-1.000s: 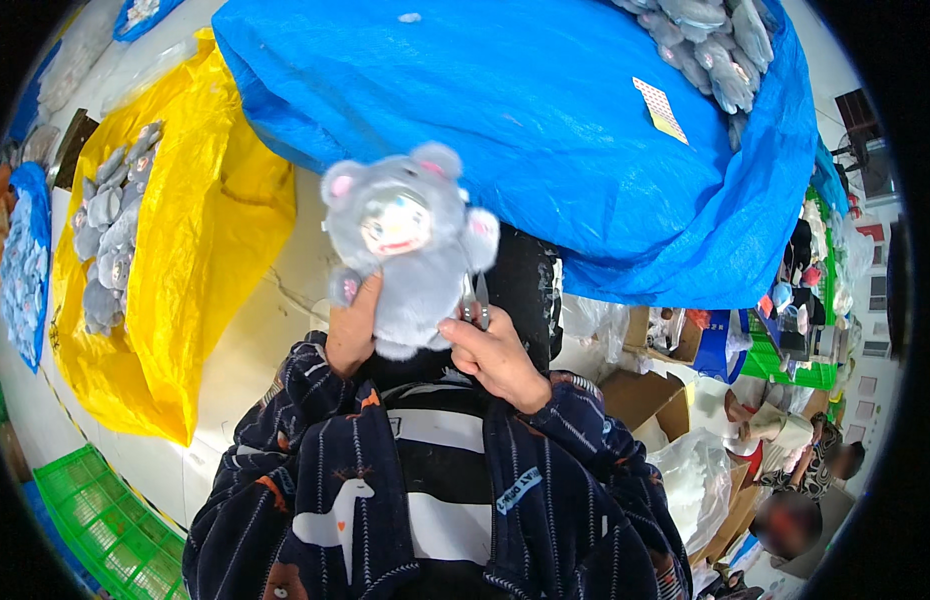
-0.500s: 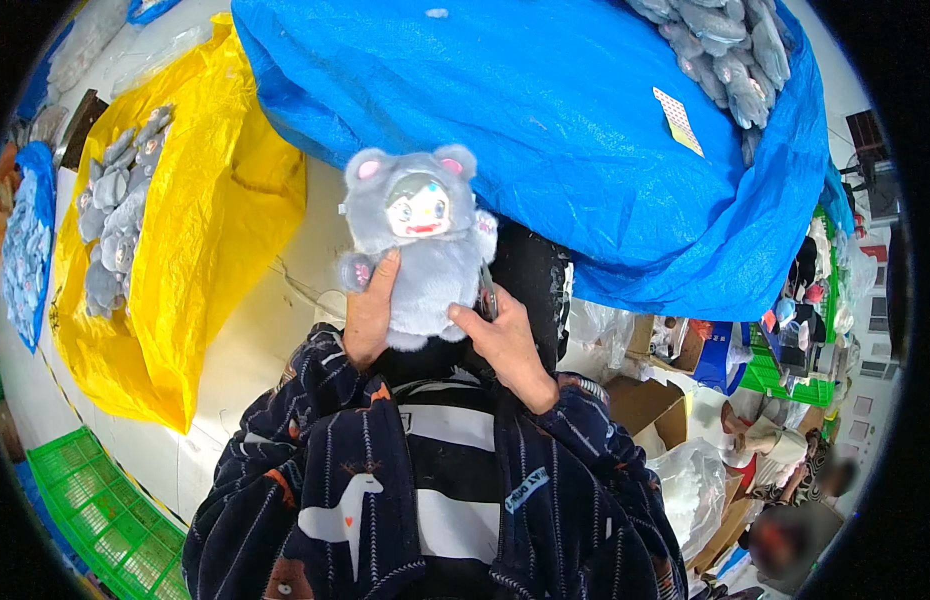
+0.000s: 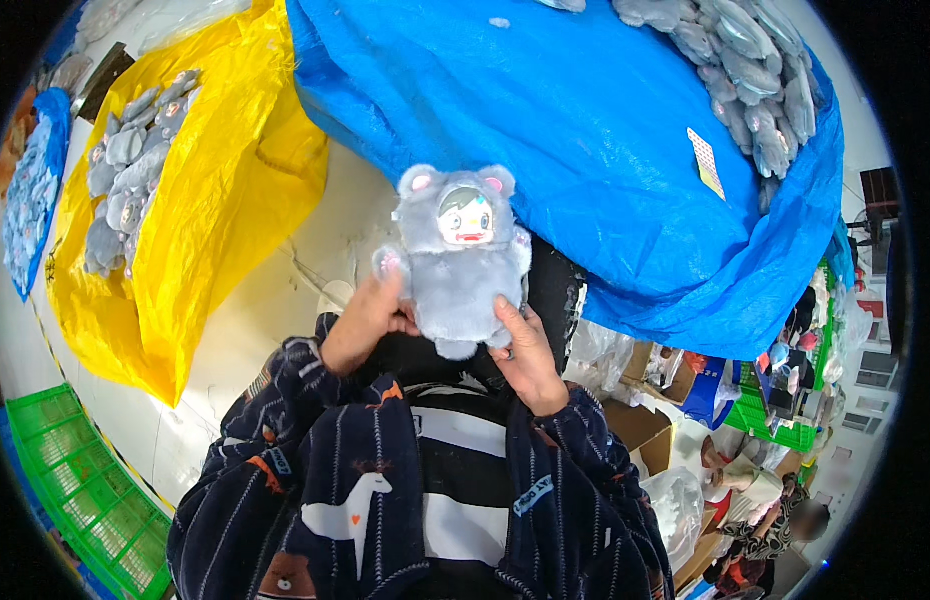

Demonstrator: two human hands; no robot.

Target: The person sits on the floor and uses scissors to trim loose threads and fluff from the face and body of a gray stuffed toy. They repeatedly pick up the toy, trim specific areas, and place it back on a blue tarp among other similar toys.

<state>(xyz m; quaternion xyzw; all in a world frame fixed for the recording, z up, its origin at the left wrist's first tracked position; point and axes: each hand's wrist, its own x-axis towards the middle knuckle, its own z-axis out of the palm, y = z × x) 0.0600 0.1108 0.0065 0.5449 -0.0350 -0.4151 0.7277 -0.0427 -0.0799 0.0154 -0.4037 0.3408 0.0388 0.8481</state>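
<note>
A grey plush bear (image 3: 460,290) with pink inner ears and a printed doll-like face faces up in front of me. My right hand (image 3: 527,355) grips its lower right side, thumb on the front and fingers behind. Whatever else that hand may hold behind the bear is hidden. My left hand (image 3: 370,318) is at the bear's left side beside the raised paw, slightly blurred, with its fingers apart and no longer wrapped round the body. Whether its fingertips touch the paw or the side is hard to see.
A yellow sack (image 3: 240,190) at the left holds several grey plush pieces (image 3: 135,170). Across the far side spreads a blue sheet (image 3: 575,130) with more grey pieces (image 3: 750,70) at its right. Green crates (image 3: 85,480) stand lower left. Cardboard boxes (image 3: 635,430) and another person (image 3: 775,525) are at the right.
My left hand has let go of the bear's body and shifted beside its paw. In the picture, the bear sits further right. The dark tool seen by my right hand is out of sight.
</note>
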